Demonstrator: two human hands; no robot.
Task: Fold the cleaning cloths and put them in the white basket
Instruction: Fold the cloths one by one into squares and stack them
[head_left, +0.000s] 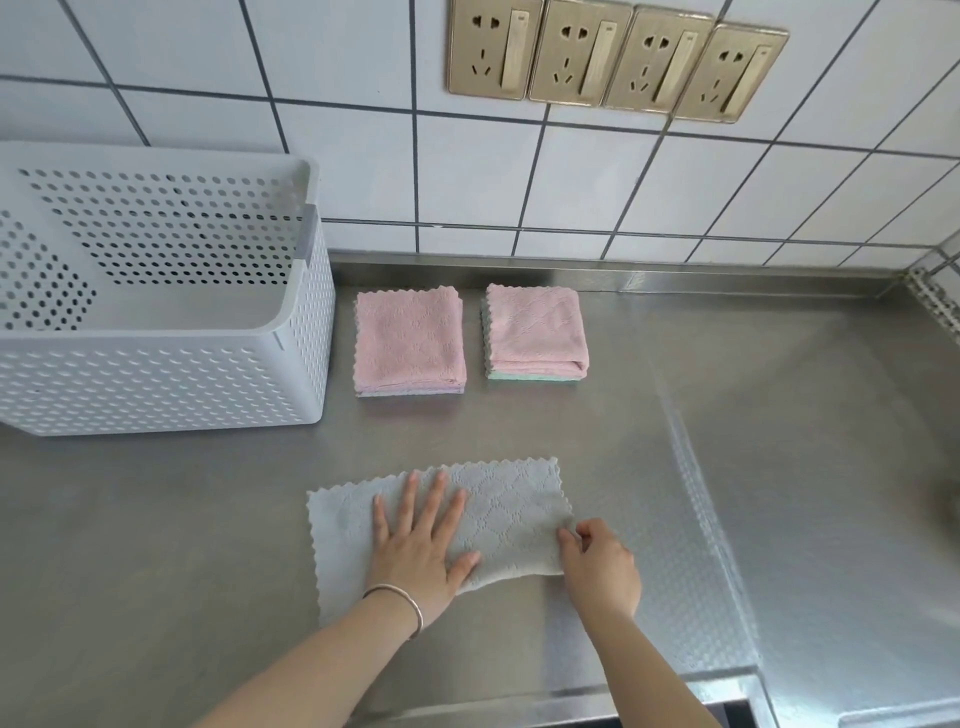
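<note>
- A white basket (156, 291) with dotted holes stands at the far left of the steel counter (779, 415), against the tiled wall (363, 171); only its bare floor shows inside.
- Just right of it lies a folded pink cloth (409, 340) on thin pastel layers.
- Beside that, slightly apart, a second folded stack (536, 332), pink over green.
- Nearer the camera, a grey cloth (509, 514) lies folded into a long strip.
- The left hand (423, 545), bracelet (400, 603) at the wrist, presses flat on it, fingers spread.
- The right hand (602, 566) pinches the cloth's right edge between thumb and fingertips.
- Four gold sockets (615, 62) sit high on the wall.
</note>
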